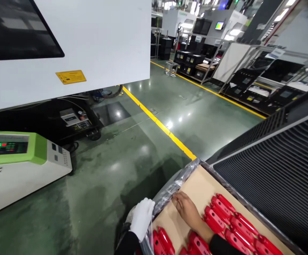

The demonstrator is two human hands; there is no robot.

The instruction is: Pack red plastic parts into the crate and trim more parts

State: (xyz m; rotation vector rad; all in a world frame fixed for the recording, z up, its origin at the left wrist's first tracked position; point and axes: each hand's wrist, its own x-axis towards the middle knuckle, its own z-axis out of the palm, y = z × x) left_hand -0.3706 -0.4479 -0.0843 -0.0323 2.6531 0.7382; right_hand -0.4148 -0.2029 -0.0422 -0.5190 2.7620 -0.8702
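Head view looks down on two hands at a cardboard sheet (196, 191) edged by a clear plastic liner (169, 187). Red plastic parts (214, 219) lie on the sheet, about twelve showing, in two groups. The frame cuts off the lower ones, so the exact count is unclear. Each part is long and glossy, and they lie side by side, some touching. The right hand (187, 211), bare, rests with loosely curled fingers on the sheet near the liner, just beside the upper group, holding no part. The left hand (142, 219), in a single white glove, sits against the liner at the sheet's near edge; whether it grips the film cannot be told. Right of the sheet is one black vented panel (270, 177), left of it one green-and-white machine (18, 159), and beyond it one yellow floor line (159, 124).
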